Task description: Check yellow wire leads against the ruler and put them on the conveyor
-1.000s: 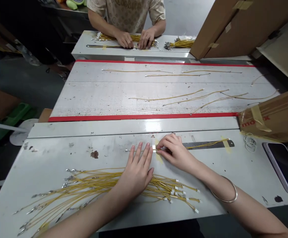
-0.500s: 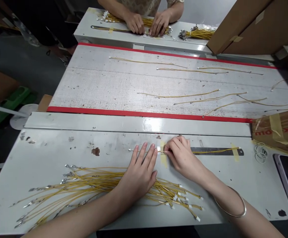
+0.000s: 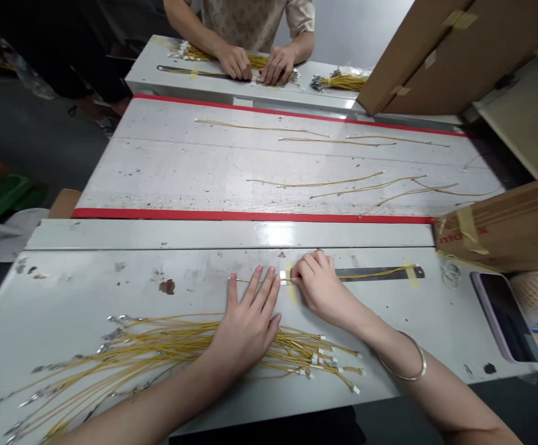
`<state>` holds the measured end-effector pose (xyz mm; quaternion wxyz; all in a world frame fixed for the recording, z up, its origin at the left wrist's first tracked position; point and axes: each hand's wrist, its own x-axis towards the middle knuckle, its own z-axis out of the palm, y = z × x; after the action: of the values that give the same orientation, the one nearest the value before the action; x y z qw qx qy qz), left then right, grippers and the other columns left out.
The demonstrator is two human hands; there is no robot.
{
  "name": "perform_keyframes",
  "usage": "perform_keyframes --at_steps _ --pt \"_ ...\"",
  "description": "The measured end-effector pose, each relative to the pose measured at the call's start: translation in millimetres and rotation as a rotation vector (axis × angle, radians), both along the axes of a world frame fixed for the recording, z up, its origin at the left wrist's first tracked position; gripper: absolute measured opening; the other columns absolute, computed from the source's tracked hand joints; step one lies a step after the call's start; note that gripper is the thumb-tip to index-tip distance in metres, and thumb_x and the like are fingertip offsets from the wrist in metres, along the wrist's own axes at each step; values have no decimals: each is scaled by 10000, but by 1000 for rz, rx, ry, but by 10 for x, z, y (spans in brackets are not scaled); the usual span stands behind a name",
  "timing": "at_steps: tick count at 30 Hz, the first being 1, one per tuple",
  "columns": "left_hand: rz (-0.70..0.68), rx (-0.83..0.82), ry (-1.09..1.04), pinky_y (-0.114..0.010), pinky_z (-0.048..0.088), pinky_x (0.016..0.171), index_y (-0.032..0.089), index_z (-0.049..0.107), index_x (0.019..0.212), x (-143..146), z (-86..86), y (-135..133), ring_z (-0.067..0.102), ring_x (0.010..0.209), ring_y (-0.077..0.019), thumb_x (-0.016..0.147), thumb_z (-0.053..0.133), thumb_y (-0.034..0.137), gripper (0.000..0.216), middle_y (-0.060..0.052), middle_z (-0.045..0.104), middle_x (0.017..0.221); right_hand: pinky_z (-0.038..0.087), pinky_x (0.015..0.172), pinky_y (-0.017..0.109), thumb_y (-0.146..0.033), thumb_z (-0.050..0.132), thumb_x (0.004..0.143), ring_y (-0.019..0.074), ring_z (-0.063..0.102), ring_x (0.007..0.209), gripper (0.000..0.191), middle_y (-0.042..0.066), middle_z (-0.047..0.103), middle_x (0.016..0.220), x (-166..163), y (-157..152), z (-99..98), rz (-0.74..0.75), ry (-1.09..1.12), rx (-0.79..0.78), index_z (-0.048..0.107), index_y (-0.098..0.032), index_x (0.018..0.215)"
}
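Observation:
My left hand (image 3: 245,318) lies flat on the grey bench, fingers stretched out, pressing down a yellow wire (image 3: 370,272) that runs along a steel ruler (image 3: 380,273) taped to the bench. My right hand (image 3: 319,287) is closed in a pinch on that wire beside a small white label (image 3: 282,275). A pile of yellow wires (image 3: 157,352) with metal terminals and white labels lies under and left of my left wrist.
Beyond the bench runs a grey conveyor belt (image 3: 194,167) with red edges, carrying several single yellow wires. A co-worker's hands (image 3: 254,62) rest on wire bundles on the far bench. Cardboard boxes (image 3: 504,225) stand on the right, with a phone (image 3: 504,315) near the bench's right end.
Only the view has shifted slightly. Both of my hands stay on the wire at the ruler.

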<state>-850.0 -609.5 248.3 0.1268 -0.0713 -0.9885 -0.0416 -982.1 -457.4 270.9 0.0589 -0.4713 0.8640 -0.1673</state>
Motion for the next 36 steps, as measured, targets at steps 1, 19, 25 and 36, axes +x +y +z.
perform_keyframes --at_steps 1,19,25,36 --pt "7 12 31 -625 -60 1196 108 452 1467 12 21 9 223 1503 -315 1006 389 389 543 -144 400 1547 343 767 395 -152 404 967 243 436 894 154 100 602 920 2 -5 12 -17 -36 -13 516 -184 866" --pt "-191 63 263 -603 -19 1209 140 534 1398 136 125 -70 222 1498 -326 984 487 325 455 -113 460 1523 332 972 412 -200 404 976 230 435 1026 107 118 563 1050 -1662 -919 1269 -314 220 -320 479 -202 900" --pt "-294 -1 345 -597 -49 1214 156 601 1314 77 14 -127 222 1496 -312 962 490 273 387 -76 576 1423 403 888 392 -221 446 979 221 512 1004 136 88 622 1023 -1743 -1598 279 -292 49 -185 549 -169 906" --pt "-284 283 213 -539 52 1249 224 529 865 64 -256 -120 461 1362 -232 886 531 179 50 -49 675 1137 429 982 464 -388 599 932 227 551 1104 258 66 613 1114 -1870 -1701 126 -303 21 9 633 -148 1019"
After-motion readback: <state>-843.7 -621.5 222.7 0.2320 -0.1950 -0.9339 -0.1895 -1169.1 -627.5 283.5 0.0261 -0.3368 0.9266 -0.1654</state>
